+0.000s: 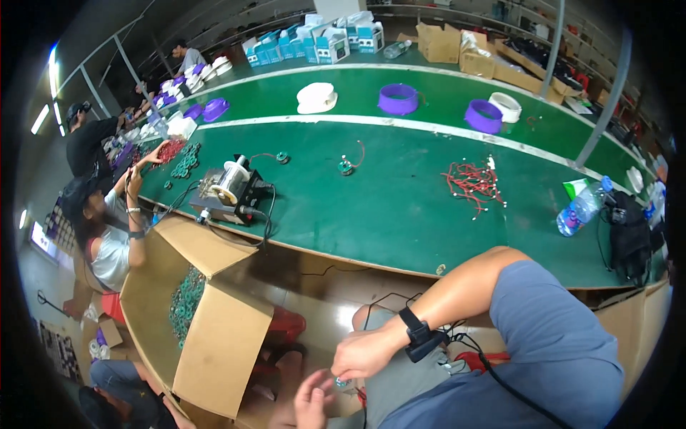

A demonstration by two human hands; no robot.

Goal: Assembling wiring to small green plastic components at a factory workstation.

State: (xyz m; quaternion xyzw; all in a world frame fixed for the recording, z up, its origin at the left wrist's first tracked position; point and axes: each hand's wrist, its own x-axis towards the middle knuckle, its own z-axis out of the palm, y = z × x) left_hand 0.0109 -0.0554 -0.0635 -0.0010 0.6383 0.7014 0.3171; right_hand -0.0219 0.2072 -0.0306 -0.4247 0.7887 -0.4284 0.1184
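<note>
My right hand (366, 352) is closed, above my lap, with a black strap and box on its wrist. At its fingertips shows a small round green part (341, 382), mostly hidden by the fingers. A bit of red wire hangs just below it. My left hand (313, 400) is beside it at the lower edge, fingers apart and slightly curled, holding nothing that I can see. On the green bench ahead lie two similar green parts, one with a red wire (346, 168) and one near the machine (282, 157). A loose pile of red wires (473, 186) lies farther right.
A black machine with a white spool (232, 182) stands at the bench's left. Below it, an open cardboard box (221, 350) holds many green parts. A water bottle (582, 207) and black bag (629, 236) sit right. Purple rings (398, 99) lie on the belt. Co-workers sit left.
</note>
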